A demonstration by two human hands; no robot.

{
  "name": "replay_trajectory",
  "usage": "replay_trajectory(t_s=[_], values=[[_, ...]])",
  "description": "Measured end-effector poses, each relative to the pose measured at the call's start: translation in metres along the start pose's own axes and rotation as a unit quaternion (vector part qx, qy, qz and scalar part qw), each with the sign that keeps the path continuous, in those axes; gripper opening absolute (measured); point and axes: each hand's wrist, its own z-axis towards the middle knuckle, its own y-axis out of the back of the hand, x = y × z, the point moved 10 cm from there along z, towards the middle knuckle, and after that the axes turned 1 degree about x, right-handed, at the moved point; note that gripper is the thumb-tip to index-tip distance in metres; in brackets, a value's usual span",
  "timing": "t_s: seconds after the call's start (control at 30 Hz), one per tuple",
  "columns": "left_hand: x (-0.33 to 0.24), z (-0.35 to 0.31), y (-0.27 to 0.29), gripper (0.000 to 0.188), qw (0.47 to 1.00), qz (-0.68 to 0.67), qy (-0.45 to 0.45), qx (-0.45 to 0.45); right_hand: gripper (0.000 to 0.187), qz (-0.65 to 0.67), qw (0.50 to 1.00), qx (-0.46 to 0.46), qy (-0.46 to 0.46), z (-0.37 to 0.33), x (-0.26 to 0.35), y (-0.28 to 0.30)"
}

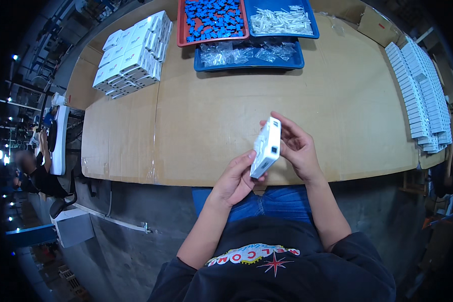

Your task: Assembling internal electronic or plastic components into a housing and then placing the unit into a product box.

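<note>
Left grip [235, 176]: closed around the lower end of a small white flat rectangular plastic-looking box [267, 146]. Right grip [299, 151]: narrowed about the same box from its other side, fingers curled behind the upper end, thumb by the right-hand edge; firmness of contact cannot be told. Box is held between the two grips, tilted, raised over the near edge of a brown cardboard-covered surface [211, 110]. Small dark openings are shown along its narrow side.

Straight beyond the grips, at the far side: a red plastic tray [214, 42], filled with small blue blocky pieces [214, 20]; just right of it, a blue plastic tray [284, 35], filled with slim whitish pieces [279, 21]. Nearer the grips, partly covered by both, a second blue tray [249, 69] is heaped with clear plastic bags [226, 54].

Far left of the left grip, a stack of white boxes [131, 55] is piled in layers. Far right of the right grip, tall rows of white flat units [420, 95] are stacked. Well beyond the left grip, off the surface, a person in dark clothing [48, 178] is seen.
</note>
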Motion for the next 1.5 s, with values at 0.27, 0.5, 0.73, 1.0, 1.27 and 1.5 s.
replay_trajectory(t_s=[0.27, 0.5, 0.73, 1.0, 1.27, 1.5], values=[[-0.062, -0.029, -0.032, 0.031, 0.805, 0.395, -0.405, -0.177, 0.055, -0.06, 0.989, -0.059, -0.125, -0.035, -0.027, 0.017], [-0.036, -0.034, -0.084, 0.063, 0.586, 0.649, -0.481, -0.064, 0.105, -0.037, 0.999, 0.006, 0.031, -0.04, 0.008, -0.025], [-0.016, -0.017, -0.049, 0.08, 0.699, 0.626, -0.323, -0.121, 0.103, -0.291, 0.951, -0.022, 0.099, -0.042, 0.045, 0.023], [0.001, 0.01, -0.048, 0.039, 0.722, 0.625, -0.276, -0.11, 0.104, -0.276, 0.95, -0.135, -0.047, -0.068, 0.064, 0.189], [0.013, 0.032, -0.041, 0.044, 0.595, 0.723, -0.33, -0.116, 0.091, -0.401, 0.812, -0.401, 0.137, -0.083, 0.24, 0.427], [0.011, 0.038, -0.041, 0.035, 0.584, 0.735, -0.313, -0.142, 0.105, -0.394, 0.677, -0.598, 0.171, -0.098, 0.376, 0.618]])
